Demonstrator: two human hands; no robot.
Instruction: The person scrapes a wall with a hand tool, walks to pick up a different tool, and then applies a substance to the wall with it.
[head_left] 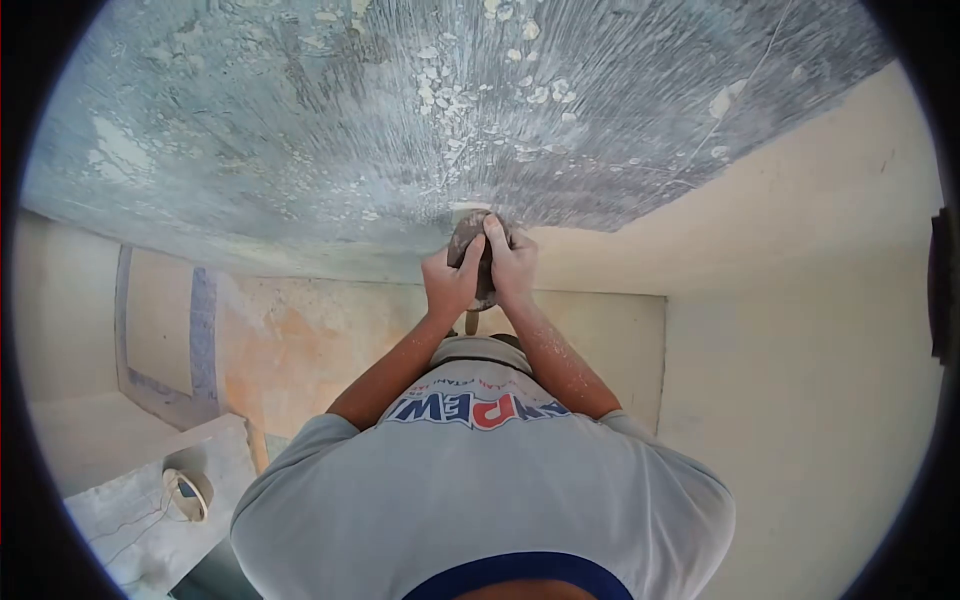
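Observation:
Both of my hands are wrapped round a dark, dusty rounded block [470, 232], and its exact kind cannot be made out. My left hand [450, 280] grips it from the left, thumb lying along its face. From the other side my right hand [513, 265] closes on it, thumb pointing up and pale with dust. The upper end of the block is right at the lower part of a grey, scuffed wall surface [350, 130] with streaks and whitish patches. White dust speckles my right forearm.
To the right is a smooth cream wall [780, 400]. At lower left, a whitish ledge [110, 500] carries a round pale container [187, 495] and thin strands. A blue-edged opening or panel [160, 320] stands above it. An orange-stained floor [300, 350] lies beyond my left arm.

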